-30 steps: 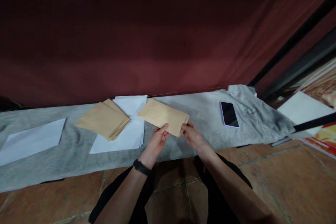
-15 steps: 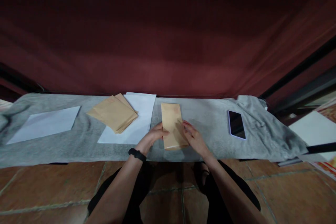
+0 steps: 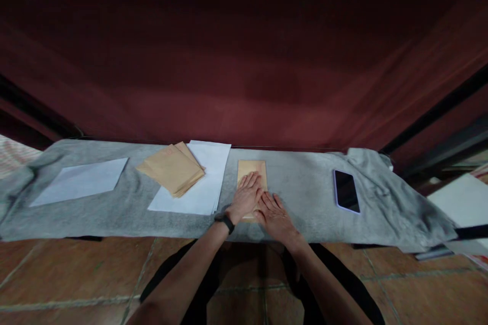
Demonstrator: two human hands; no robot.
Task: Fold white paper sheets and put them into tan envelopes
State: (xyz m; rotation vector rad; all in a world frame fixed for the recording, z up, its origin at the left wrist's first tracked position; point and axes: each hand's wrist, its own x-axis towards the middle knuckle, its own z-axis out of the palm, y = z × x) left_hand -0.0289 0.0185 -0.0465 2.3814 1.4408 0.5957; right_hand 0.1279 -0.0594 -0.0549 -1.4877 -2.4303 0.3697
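Observation:
A brown paper envelope (image 3: 251,166) lies lengthwise on the grey cloth in front of me, its far end showing beyond my fingers. My left hand (image 3: 247,195) rests flat on it, fingers stretched forward. Beside it, my right hand (image 3: 275,217) lies flat with spread fingers over the envelope's right edge and the cloth. The two hands touch near the thumbs and hide most of the envelope's lower half. To the left, several brown envelopes (image 3: 173,168) are fanned on top of a stack of white paper (image 3: 209,177).
The grey cloth (image 3: 305,183) covers a narrow table before a dark red curtain (image 3: 244,111). A phone in a purple case (image 3: 346,191) lies at the right. A single white sheet (image 3: 82,181) is at the far left. Tiled floor (image 3: 76,274) shows below.
Both hands have moved from gripping the envelope's two sides to lying flat on top of it. The view has shifted slightly; the other papers and the phone stay in place.

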